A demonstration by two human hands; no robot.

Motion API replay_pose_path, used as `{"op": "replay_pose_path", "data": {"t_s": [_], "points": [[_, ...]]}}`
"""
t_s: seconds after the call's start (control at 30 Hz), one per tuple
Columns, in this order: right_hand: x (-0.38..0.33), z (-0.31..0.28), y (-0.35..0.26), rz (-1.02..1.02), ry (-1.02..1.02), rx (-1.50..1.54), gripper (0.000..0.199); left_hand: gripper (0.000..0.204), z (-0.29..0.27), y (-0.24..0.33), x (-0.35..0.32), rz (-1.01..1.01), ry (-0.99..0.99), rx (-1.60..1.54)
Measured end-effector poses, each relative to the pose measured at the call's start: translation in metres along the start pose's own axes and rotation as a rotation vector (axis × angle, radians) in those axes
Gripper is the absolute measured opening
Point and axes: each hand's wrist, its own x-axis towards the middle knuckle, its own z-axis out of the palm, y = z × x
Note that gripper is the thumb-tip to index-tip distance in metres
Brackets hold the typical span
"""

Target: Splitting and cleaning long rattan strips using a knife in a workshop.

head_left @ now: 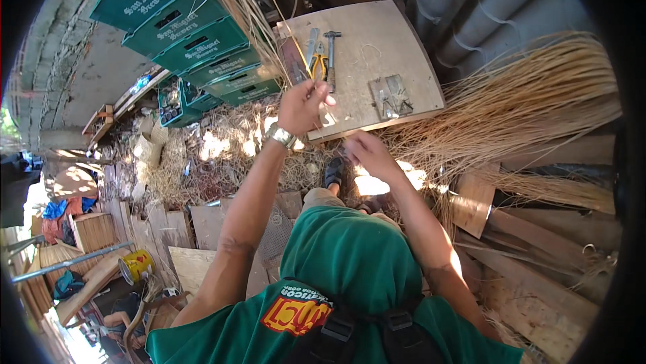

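Head view, looking down past a green shirt to two bare forearms reaching forward over a wooden board (397, 41) that serves as a work surface. The left hand (304, 105), with a metal watch (280, 136) on its wrist, is closed into a loose fist near the board's near-left corner, pinching thin pale straw strands (269, 21) that run up and away to the upper left. The right hand (367, 152) hangs just below the board's near edge, fingers curled downward; whether it grips anything cannot be told. On the board's far-left part lie yellow-handled pliers (319, 62), a hammer (332, 54) beside them, and a flat metal tool (311, 42). A small square metal piece (390, 97) sits by the near-right edge. A thick bundle of long straw (525, 95) fans out to the right of the board. Left of the board stand stacked dark green plastic crates (195, 34) with white lettering on their sides. A yellow can (134, 266) lies at lower left among wooden planks.
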Motion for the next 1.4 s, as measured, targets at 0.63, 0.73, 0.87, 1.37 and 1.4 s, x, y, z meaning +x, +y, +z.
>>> {"op": "replay_pose_path", "data": {"t_s": [0.63, 0.73, 0.87, 1.37, 1.4], "points": [[-0.537, -0.111, 0.267, 1.519, 0.262, -0.898, 0.037, 0.022, -0.160, 0.131, 0.136, 0.222, 0.214, 0.188], [-0.551, -0.119, 0.286, 1.549, 0.226, -0.963, 0.035, 0.025, -0.180, 0.168, 0.131, 0.228, 0.273, 0.247], [-0.452, -0.124, 0.276, 1.336, 0.451, -0.711, 0.041, 0.025, -0.160, 0.120, 0.113, 0.379, 0.429, 0.126], [-0.176, -0.071, 0.166, 0.097, 0.352, 0.476, 0.013, 0.016, 0.204, -0.106, -0.114, -0.288, -0.427, 0.080], [-0.171, -0.056, 0.121, 0.169, 0.326, 0.207, 0.013, 0.015, 0.201, -0.119, -0.110, -0.190, -0.390, 0.045]]}}
